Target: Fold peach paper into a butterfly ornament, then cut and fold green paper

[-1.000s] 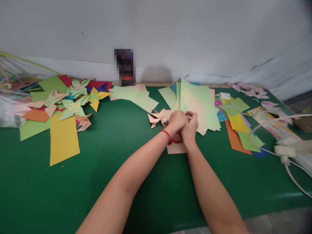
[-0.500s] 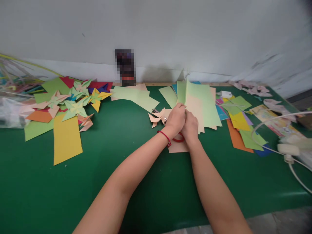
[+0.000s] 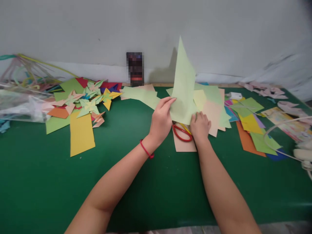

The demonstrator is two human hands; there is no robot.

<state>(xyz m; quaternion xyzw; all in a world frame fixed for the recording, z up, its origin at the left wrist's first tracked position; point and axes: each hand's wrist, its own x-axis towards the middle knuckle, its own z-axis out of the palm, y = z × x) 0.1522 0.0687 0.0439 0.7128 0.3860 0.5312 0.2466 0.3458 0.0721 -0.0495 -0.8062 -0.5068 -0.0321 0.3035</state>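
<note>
- The pale green sheet (image 3: 183, 84) is standing upright just beyond the red scissor handle (image 3: 184, 140), one corner pointing upward.
- The left hand (image 3: 161, 118), apart from the other, is pinching the sheet's edge, left of the handle.
- The right hand (image 3: 201, 127) is resting near the sheet's lower corner, right of the handle; whether it's gripping, I can't tell.
- I'm thinking a light pinch suits this, with the right fingers steadying the loose papers (image 3: 212, 110) beyond the handle against dragging.

Scissors (image 3: 187, 140): blades hidden, apparently behind left hand (image 3: 162, 118) and pale-green sheet (image 3: 184, 87). Dark upright rectangle (image 3: 135, 68): pixelated, unidentifiable. Plastic bag (image 3: 36, 107): cut by left edge.
</note>
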